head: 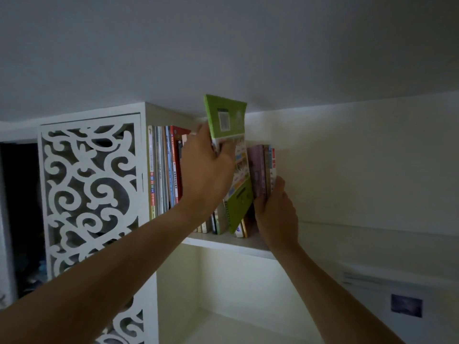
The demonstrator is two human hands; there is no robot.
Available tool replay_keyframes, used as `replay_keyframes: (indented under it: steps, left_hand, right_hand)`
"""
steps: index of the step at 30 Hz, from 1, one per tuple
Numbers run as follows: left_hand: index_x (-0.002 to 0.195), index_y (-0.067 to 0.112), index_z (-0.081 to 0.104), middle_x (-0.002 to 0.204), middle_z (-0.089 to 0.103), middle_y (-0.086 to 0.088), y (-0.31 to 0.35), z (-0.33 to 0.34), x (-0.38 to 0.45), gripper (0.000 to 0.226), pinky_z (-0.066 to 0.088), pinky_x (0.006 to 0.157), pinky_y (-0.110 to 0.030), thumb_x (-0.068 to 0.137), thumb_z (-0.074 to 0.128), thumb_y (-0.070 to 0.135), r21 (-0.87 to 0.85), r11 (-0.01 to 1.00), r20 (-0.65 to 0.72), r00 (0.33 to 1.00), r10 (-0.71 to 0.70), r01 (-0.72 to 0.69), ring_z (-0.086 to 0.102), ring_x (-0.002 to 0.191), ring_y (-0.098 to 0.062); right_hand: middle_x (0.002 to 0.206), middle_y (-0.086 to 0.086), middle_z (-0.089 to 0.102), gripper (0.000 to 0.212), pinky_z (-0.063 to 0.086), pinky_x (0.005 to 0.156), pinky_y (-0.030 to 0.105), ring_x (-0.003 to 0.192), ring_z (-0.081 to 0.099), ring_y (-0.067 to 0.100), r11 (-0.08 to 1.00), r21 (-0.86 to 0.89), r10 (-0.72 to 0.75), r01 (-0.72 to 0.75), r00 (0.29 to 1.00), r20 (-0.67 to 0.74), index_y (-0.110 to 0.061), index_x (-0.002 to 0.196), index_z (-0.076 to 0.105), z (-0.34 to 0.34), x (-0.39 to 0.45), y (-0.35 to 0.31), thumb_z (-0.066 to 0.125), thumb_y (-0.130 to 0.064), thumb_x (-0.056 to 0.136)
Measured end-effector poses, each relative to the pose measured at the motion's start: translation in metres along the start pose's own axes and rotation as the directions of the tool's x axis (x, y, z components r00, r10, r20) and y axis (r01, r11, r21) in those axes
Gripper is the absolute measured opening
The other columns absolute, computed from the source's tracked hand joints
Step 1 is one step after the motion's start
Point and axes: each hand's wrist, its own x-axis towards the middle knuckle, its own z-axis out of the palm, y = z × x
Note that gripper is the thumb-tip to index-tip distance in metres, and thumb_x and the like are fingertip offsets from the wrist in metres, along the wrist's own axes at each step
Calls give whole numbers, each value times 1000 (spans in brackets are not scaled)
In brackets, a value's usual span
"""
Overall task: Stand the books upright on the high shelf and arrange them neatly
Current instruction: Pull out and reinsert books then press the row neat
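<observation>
**Green book half-lifted from the row on the high shelf**

The left hand (207, 167) reaches up from seven o'clock and grips a green book (229, 125) at its left edge, fingers curled over the cover and thumb out of sight behind it. The book stands tilted, its top leaning toward eleven o'clock and rising above the rest of the row, close under the ceiling. A barcode label shows on the upper part of its cover, and its lower green corner points down toward six o'clock, among the books beneath it.

At three o'clock of the green book, the right hand (274, 209) holds a small group of books (263, 170) upright, fingers wrapped round their lower edge and thumb pressed on the outer side. These books touch the green book's right edge.

At nine o'clock of the left hand stands a row of upright books (164, 170), thin spines packed together against the cabinet's side wall, one with a red spine nearest the hand. Several shorter books (218, 223) lean at the base of the row, between the two wrists.

All of these rest on the high shelf (223, 243), a white board with an open compartment beneath it. At nine o'clock of the shelf hangs a white fretwork door (89, 194) with scroll cutouts. At four o'clock, low on the wall, a paper sheet (402, 301) carries a small dark picture.
</observation>
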Motion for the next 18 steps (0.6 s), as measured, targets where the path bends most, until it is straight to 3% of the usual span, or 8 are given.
replay_keyframes:
  steps: [3, 5, 7, 9, 14, 18]
  left_hand:
    - [125, 14, 66, 111, 65, -5, 5, 6, -6, 32, 59, 75, -39, 98, 51, 25, 125, 928, 101, 935, 339, -350, 64, 95, -17]
    - [142, 13, 58, 115, 62, -11, 2, 7, -11, 46, 52, 73, -34, 96, 54, 20, 266, 732, 252, 778, 576, -628, 58, 96, -20]
    - [148, 17, 53, 124, 62, -14, -6, 6, -14, 53, 46, 81, -40, 95, 58, 22, 377, 446, 418, 579, 700, -812, 55, 103, -27]
    - [146, 20, 58, 128, 65, -13, -17, 4, -15, 49, 39, 87, -42, 97, 57, 23, 451, 263, 501, 486, 716, -853, 50, 109, -29]
    - [131, 22, 68, 120, 68, -7, -40, -4, 1, 47, 33, 93, -43, 90, 46, 16, 572, 106, 590, 498, 635, -813, 46, 112, -29]
    - [112, 31, 76, 117, 74, 3, -52, 0, 2, 33, 23, 108, -45, 81, 67, 24, 508, -66, 805, 446, 390, -859, 59, 120, -25]
  right_hand:
    - [119, 13, 62, 51, 48, 73, 38, 99, 66, 36, 1000, -9, 26, -27, 998, -55, -11, 146, 32, -1, 1, 0, 45, -35, 103]
    - [122, 15, 61, 53, 50, 75, 40, 101, 65, 39, 998, -18, 56, -58, 991, -119, -7, 146, 34, -3, 1, 2, 46, -37, 104]
    - [125, 18, 60, 54, 47, 76, 38, 104, 64, 41, 994, -47, 90, -100, 980, -175, -3, 146, 38, -4, 2, 5, 47, -36, 104]
    - [130, 20, 58, 60, 48, 78, 40, 109, 63, 42, 990, -29, 132, -141, 970, -203, -3, 151, 36, -6, 2, 7, 53, -34, 102]
    - [135, 19, 54, 66, 54, 83, 47, 111, 63, 42, 988, -41, 137, -148, 970, -199, -5, 157, 23, -9, -1, -1, 52, -29, 103]
    - [135, 20, 54, 65, 54, 81, 44, 111, 63, 40, 988, -51, 131, -143, 973, -192, -5, 156, 23, -12, -3, -1, 50, -30, 103]
